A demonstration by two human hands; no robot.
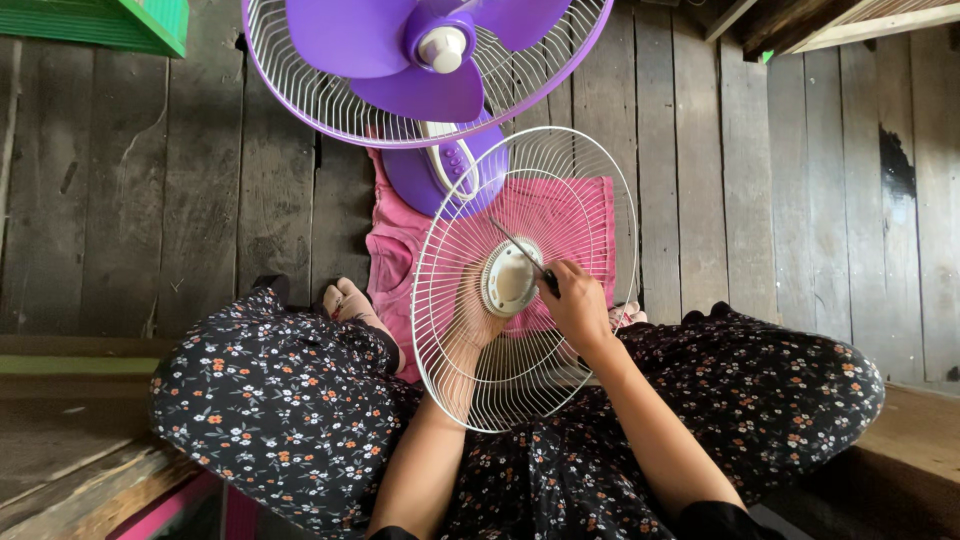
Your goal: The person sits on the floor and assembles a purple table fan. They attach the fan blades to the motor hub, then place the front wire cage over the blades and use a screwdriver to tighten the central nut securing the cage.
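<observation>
partly hidden behind the fan guard (525,280), left hand (470,325) grips it; right hand (575,300) clamps a screwdriver (520,250)

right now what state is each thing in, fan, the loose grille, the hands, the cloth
purple fan: lying on the floor, front uncovered, blades bare
white wire grille: off the fan, held tilted above the lap
left hand: behind the grille, supporting it
right hand: closed on a thin tool
thin tool: tip at the grille's centre disc
pink cloth: spread flat on the floor planks
</observation>
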